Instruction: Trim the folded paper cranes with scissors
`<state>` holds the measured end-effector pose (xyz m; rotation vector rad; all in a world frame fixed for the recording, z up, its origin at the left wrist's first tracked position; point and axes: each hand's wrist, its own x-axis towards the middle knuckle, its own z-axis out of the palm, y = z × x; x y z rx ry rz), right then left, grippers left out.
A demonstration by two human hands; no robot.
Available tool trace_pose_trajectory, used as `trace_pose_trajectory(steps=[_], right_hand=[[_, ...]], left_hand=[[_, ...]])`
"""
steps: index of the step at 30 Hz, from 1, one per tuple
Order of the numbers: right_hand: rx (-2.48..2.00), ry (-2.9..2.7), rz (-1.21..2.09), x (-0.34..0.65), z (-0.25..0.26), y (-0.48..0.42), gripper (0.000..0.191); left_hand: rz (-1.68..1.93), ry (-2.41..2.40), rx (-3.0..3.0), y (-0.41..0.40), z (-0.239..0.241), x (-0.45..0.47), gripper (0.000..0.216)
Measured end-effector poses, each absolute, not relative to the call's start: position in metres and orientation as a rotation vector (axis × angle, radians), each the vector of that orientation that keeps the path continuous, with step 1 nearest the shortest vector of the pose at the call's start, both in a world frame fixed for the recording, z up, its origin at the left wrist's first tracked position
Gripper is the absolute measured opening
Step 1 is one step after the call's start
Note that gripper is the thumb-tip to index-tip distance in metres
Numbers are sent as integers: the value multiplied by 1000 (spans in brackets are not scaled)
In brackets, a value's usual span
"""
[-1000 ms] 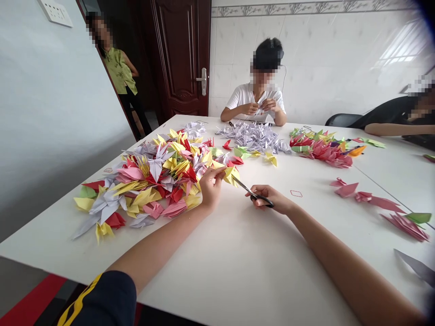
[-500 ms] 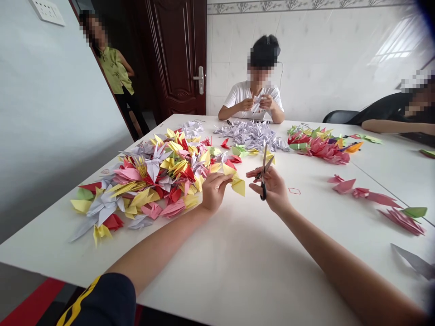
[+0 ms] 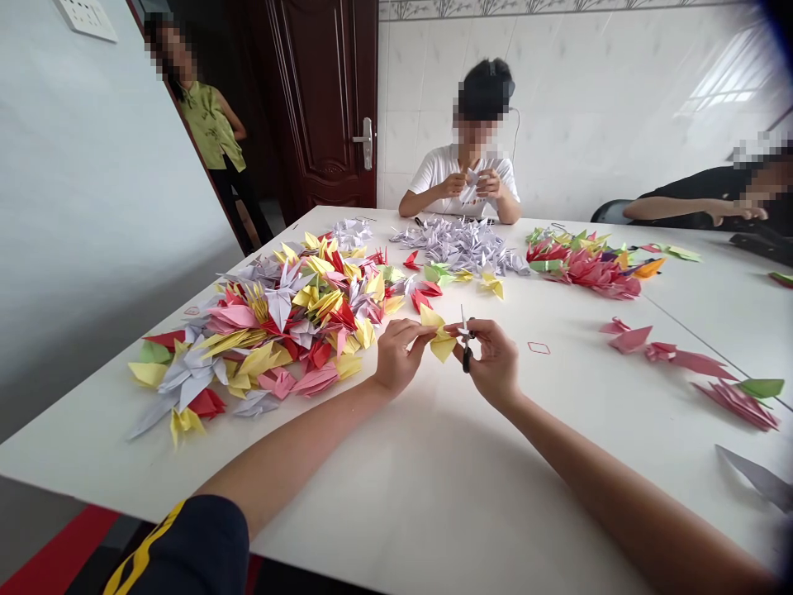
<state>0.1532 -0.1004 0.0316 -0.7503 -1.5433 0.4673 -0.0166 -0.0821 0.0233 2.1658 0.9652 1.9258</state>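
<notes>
Between the fingers of my left hand (image 3: pixel 400 355) is pinched a yellow folded paper piece (image 3: pixel 443 345), its pointed flaps spreading up and down. My right hand (image 3: pixel 496 355) holds black-handled scissors (image 3: pixel 467 355), blades pointing up and away. The right fingertips reach the right edge of the yellow paper; whether they grip it too I cannot tell. Left of my hands lies a large heap of folded paper pieces (image 3: pixel 285 302) in yellow, red, pink, white and green.
Across the white table (image 3: pixel 409 496) a person in a white shirt (image 3: pixel 458 178) folds white paper behind a pile of white pieces (image 3: pixel 467 245). Another coloured pile (image 3: pixel 595 273) lies at right, with pink pieces (image 3: pixel 672 355) nearer. More people are at the right and by the door.
My right hand with the scissors has moved left to the yellow paper. My left hand has shifted slightly right, turning the paper. At far right, a person's forearm has lifted.
</notes>
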Motion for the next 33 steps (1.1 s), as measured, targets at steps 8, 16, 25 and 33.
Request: trace_pose_trajectory(steps=[8, 16, 25, 33], right_hand=[[-710, -1588, 160, 152, 29, -104, 46], [-631, -1651, -35, 153, 21, -104, 62], [-759, -1547, 123, 150, 25, -104, 43], [-871, -1494, 420, 150, 31, -103, 24]], left_hand=[[1863, 975, 2125, -88, 28, -14, 22], [1787, 985, 2077, -91, 28, -14, 19], [1857, 967, 2098, -89, 26, -12, 19], [1787, 979, 2102, -87, 26, -13, 16]])
